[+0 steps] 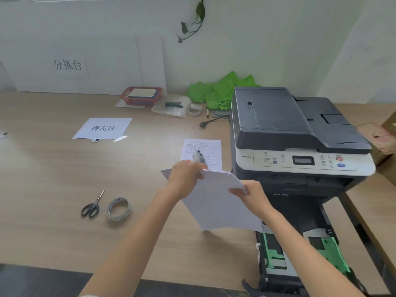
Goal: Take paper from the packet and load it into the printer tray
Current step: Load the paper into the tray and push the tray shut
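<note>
Now both hands (216,183) clamped on paper (216,202) above bench (53,179); risk: sheets fanning, jamming against tray (300,254) guides.

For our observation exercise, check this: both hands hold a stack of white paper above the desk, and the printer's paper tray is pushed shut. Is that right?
Not quite. The head view shows the left hand and right hand holding the paper stack, but the printer tray is pulled out, open and empty.
</note>
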`<control>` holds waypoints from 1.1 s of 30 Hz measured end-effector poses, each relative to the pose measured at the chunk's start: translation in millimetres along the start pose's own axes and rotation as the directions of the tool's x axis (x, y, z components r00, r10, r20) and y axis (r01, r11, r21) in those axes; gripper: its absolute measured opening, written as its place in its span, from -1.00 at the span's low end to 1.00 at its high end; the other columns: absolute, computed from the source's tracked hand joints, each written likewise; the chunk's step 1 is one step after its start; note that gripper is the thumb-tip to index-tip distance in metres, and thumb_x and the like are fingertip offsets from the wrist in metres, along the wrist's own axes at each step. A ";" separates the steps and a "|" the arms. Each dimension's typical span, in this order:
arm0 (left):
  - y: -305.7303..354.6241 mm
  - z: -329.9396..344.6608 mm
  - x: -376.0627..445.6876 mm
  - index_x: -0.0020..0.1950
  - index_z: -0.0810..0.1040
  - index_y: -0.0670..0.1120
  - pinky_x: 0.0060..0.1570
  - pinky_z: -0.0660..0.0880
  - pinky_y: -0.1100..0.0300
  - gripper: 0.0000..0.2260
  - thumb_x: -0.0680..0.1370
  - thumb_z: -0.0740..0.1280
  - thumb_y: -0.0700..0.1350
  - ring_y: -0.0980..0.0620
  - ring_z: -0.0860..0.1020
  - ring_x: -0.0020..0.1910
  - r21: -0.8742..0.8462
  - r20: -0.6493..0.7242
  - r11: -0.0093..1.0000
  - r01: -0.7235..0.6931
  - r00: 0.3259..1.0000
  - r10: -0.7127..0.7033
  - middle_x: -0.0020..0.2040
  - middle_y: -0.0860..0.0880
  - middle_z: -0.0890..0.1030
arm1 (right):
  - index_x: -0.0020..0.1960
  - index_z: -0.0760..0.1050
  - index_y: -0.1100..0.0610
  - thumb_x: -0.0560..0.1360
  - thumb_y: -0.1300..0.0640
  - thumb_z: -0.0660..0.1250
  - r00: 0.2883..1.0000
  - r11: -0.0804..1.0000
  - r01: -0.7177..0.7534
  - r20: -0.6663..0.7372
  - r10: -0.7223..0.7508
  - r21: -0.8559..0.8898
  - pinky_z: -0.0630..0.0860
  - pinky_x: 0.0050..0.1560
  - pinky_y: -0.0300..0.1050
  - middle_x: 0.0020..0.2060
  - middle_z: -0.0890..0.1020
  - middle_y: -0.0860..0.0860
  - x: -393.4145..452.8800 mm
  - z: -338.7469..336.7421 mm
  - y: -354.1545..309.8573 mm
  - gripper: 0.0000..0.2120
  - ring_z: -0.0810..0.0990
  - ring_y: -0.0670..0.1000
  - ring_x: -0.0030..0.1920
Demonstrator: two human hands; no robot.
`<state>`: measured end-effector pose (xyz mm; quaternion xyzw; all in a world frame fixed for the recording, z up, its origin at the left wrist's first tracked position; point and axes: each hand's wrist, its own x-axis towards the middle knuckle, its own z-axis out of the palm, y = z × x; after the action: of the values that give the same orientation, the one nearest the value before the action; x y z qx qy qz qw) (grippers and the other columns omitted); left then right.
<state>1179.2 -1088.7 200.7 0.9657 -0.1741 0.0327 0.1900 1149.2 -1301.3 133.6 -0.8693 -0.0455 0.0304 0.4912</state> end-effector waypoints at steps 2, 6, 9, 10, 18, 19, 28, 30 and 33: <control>-11.3 0.0 -2.0 0.05 0.59 0.00 -0.10 0.24 0.17 -0.74 0.38 0.41 -0.19 -0.13 0.54 -0.03 -0.051 -0.163 0.999 -0.015 0.987 0.007 -0.09 -0.05 0.67 | -0.33 0.37 0.48 0.46 0.16 0.36 0.998 0.995 -0.023 -0.051 0.027 0.093 0.19 -0.29 -0.15 -0.45 0.37 0.21 -3.3 -2.2 0.8 -0.60 0.28 0.00 -0.36; -50.5 7.3 -16.6 0.42 0.24 0.05 0.25 0.25 0.17 -0.15 0.23 0.57 -0.19 0.04 0.40 0.30 -0.459 -0.310 0.882 0.108 0.911 -0.273 0.33 0.02 0.46 | -0.32 0.58 0.27 0.46 0.25 0.37 0.982 0.938 -0.095 -0.122 0.142 0.332 0.45 -0.36 -0.29 -0.37 0.61 0.04 -10.5 -15.7 8.9 -0.80 0.55 -0.02 -0.37; -59.9 24.0 -30.7 0.42 0.17 0.19 0.28 0.31 0.13 -0.17 0.31 0.55 -0.18 0.11 0.42 0.30 -0.860 0.150 0.425 0.282 0.936 -0.317 0.30 0.11 0.49 | -0.21 0.64 0.15 0.47 0.26 0.35 0.986 0.900 -0.089 -0.090 0.140 0.426 0.55 -0.31 -0.30 -0.25 0.69 0.04 -13.3 -19.0 8.0 -0.87 0.67 -0.05 -0.27; -59.7 30.9 -32.9 0.37 0.31 0.13 0.23 0.38 0.11 -0.34 0.36 0.50 -0.18 0.10 0.52 0.23 -0.885 0.225 0.352 0.304 0.942 -0.248 0.22 0.10 0.59 | -0.19 0.64 0.17 0.47 0.26 0.35 0.987 0.894 -0.089 -0.081 0.138 0.440 0.56 -0.30 -0.29 -0.23 0.70 0.05 -13.3 -18.0 7.3 -0.89 0.67 -0.05 -0.26; -33.7 66.5 -36.1 -0.10 0.61 -0.06 -0.29 0.51 0.40 -0.80 0.52 0.26 -0.32 0.25 0.63 -0.26 -0.923 0.053 0.331 0.198 0.915 -0.400 -0.25 0.18 0.70 | -0.23 0.57 0.25 0.48 0.28 0.33 0.944 0.857 -0.035 -0.265 0.198 0.515 0.51 -0.29 -0.13 -0.28 0.64 0.11 -18.1 14.9 13.2 -0.88 0.59 0.03 -0.29; -34.4 73.2 -38.0 -0.08 0.60 -0.05 -0.29 0.51 0.41 -0.79 0.53 0.25 -0.32 0.26 0.63 -0.25 -0.918 0.065 0.332 0.218 0.907 -0.417 -0.24 0.20 0.70 | -0.21 0.57 0.24 0.49 0.29 0.32 0.942 0.861 -0.042 -0.266 0.203 0.507 0.50 -0.27 -0.16 -0.28 0.64 0.10 -19.2 20.2 17.5 -0.88 0.58 0.04 -0.27; -44.3 122.5 -47.5 -0.08 0.59 0.09 -0.28 0.52 0.38 -0.68 0.55 0.20 -0.32 0.24 0.61 -0.16 -0.844 0.264 0.301 0.444 0.832 -0.488 -0.15 0.19 0.66 | 0.09 0.53 0.27 0.55 0.35 0.14 0.950 0.926 -0.249 -0.114 0.291 0.285 0.49 -0.12 -0.21 0.02 0.62 0.16 -21.5 36.8 59.9 -0.78 0.57 0.08 0.01; -44.1 121.1 -45.8 -0.17 0.61 0.10 -0.32 0.53 0.38 -0.65 0.55 0.21 -0.33 0.24 0.62 -0.22 -0.841 0.265 0.298 0.452 0.824 -0.501 -0.22 0.21 0.67 | 0.08 0.55 0.30 0.55 0.36 0.16 0.950 0.951 -0.245 -0.147 0.275 0.190 0.48 -0.11 -0.15 0.00 0.64 0.15 -20.6 32.1 59.7 -0.78 0.56 0.06 -0.02; -43.4 112.6 -42.5 -0.21 0.61 0.07 -0.37 0.51 0.40 -0.67 0.52 0.24 -0.33 0.22 0.62 -0.27 -0.849 0.236 0.309 0.428 0.832 -0.502 -0.25 0.18 0.66 | 0.05 0.57 0.30 0.54 0.35 0.20 0.961 0.971 -0.184 -0.181 0.210 0.151 0.54 -0.03 -0.11 -0.08 0.66 0.08 -22.0 19.7 52.7 -0.81 0.60 0.03 -0.05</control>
<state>1154.2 -1079.9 75.5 0.7320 0.1270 -0.0824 0.6643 1128.0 -1313.9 78.5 -0.8337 0.0919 -0.0033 0.5445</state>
